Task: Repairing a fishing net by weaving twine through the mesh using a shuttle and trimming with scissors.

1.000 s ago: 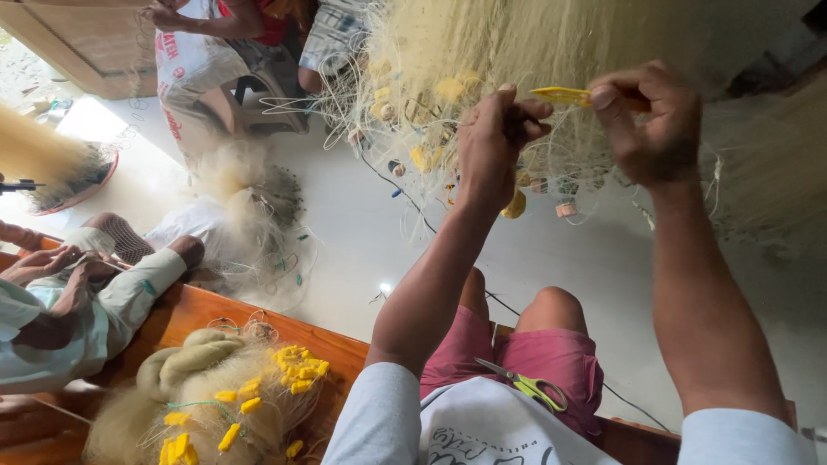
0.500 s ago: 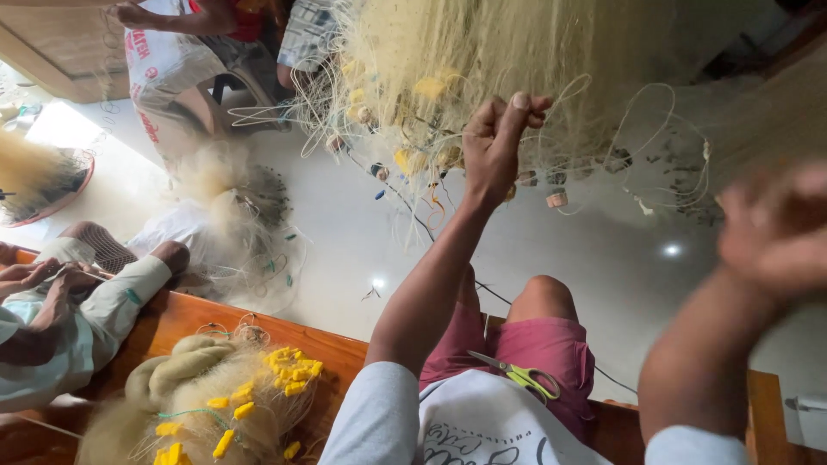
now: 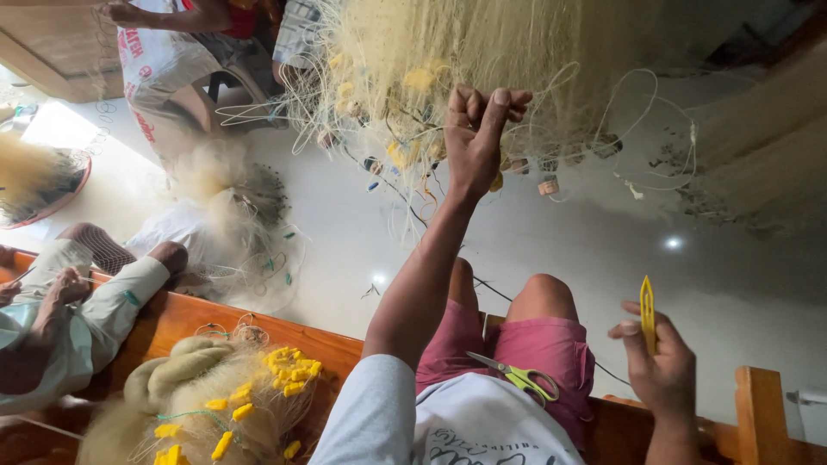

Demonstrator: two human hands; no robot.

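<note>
The left hand (image 3: 476,129) was raised with its fingers pinched shut on strands of the pale yellow fishing net (image 3: 482,52), which hung in a dense curtain across the top of the view with loose white twine looping off its lower edge. The right hand (image 3: 659,366) sat low, well below and to the right of the net, closed around a slim yellow netting needle (image 3: 647,312) that stood upright between thumb and fingers. Small yellow floats (image 3: 419,79) were tangled in the net just left of the raised hand. A pair of scissors (image 3: 517,375) with yellow-green handles lay on the person's lap over pink shorts (image 3: 534,344), far beneath the net. Below the net and to the left, a heap of bundled net with yellow floats (image 3: 289,370) rested on a wooden bench (image 3: 172,319). Beside that heap, at the left edge, another person's hand (image 3: 65,288) worked at something too small to tell
</note>
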